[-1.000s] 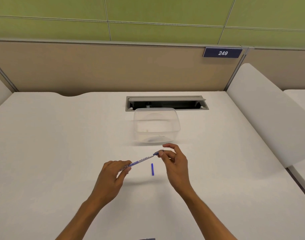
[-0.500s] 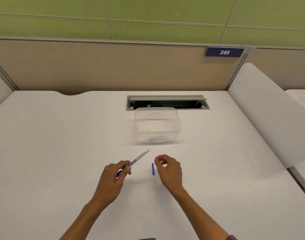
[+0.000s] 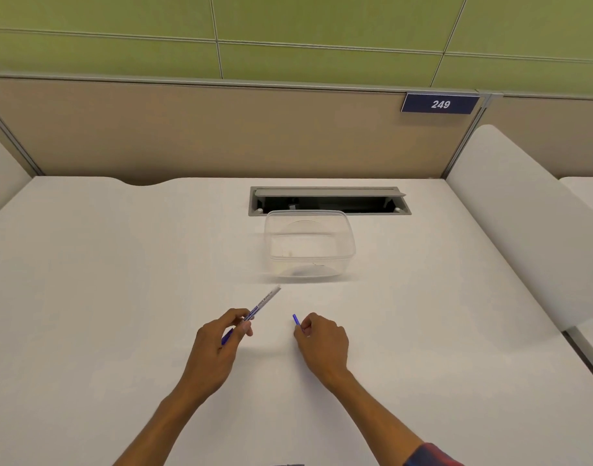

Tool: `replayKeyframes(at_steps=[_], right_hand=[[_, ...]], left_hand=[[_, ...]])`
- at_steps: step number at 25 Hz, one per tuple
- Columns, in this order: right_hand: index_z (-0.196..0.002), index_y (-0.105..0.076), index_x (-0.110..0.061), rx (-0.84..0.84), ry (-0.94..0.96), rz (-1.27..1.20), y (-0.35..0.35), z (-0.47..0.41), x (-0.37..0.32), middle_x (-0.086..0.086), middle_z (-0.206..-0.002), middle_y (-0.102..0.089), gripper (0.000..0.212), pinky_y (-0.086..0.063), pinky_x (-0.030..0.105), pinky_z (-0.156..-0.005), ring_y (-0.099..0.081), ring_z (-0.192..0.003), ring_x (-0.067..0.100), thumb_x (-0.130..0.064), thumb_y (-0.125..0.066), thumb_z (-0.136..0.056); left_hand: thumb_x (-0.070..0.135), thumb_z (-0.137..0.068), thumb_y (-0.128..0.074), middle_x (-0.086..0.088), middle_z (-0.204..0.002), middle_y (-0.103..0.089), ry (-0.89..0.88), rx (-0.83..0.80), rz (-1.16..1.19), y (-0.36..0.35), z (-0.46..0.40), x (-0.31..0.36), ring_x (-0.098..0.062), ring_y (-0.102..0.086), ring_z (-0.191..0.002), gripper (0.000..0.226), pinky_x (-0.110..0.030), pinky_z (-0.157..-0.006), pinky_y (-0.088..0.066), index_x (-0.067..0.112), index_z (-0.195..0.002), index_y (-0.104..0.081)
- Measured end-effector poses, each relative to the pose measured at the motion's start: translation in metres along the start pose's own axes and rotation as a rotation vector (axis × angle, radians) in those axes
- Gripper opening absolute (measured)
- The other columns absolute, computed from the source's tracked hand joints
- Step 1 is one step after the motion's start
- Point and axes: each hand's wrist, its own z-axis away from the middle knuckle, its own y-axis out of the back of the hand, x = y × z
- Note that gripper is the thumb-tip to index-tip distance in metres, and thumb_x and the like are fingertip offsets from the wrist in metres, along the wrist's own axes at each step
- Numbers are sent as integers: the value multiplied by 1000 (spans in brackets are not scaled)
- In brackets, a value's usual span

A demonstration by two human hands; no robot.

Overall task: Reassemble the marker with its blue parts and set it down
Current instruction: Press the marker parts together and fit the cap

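My left hand [image 3: 217,348] grips a slim white marker body [image 3: 263,302] with blue print near its blue lower end; its bare far end points up and right toward the tub. My right hand [image 3: 322,341] rests low on the white desk [image 3: 86,297], thumb and forefinger pinched on the near end of a small blue stick-shaped part [image 3: 295,319], whose far end pokes out. The two hands are a short gap apart. Whether my right hand also holds another small blue piece is hidden by the curled fingers.
A clear plastic tub [image 3: 309,245] stands just beyond the hands. Behind it is an open cable slot [image 3: 328,200] in the desk. Beige partition panels bound the back, and a white divider [image 3: 523,223] rises on the right.
My right hand left the marker's far end, dropped to the desk and pinched the small blue part lying there. The left hand kept hold of the marker body.
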Motion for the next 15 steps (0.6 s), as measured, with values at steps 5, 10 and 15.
replayKeyframes(at_steps=[5, 10, 15], right_hand=[[-82, -71, -24, 59, -7, -617, 32, 7, -8, -9, -80, -73, 6, -51, 19, -71, -67, -79, 5, -25, -67, -87], [-86, -73, -27, 91, 72, -879, 63, 18, -18, -13, -85, -73, 10, -44, 12, -63, -65, -81, 2, -22, -68, -91], [-88, -73, -30, 92, 165, -821, 72, 23, -16, -16, -90, -73, 11, -41, 13, -64, -65, -89, 4, -21, -67, -92]], left_hand=[[13, -94, -58, 22, -84, -67, -38, 26, -20, 5, 1, -2, -4, -62, -82, 16, -6, -74, -41, 26, -98, -67], [12, -94, -58, 26, -86, -65, -73, 34, -34, 5, -2, 0, -2, -61, -84, 15, -6, -75, -40, 22, -99, -68], [14, -94, -58, 24, -87, -66, -76, 35, -18, 4, -3, 0, -4, -61, -84, 14, -9, -70, -41, 23, -99, -69]])
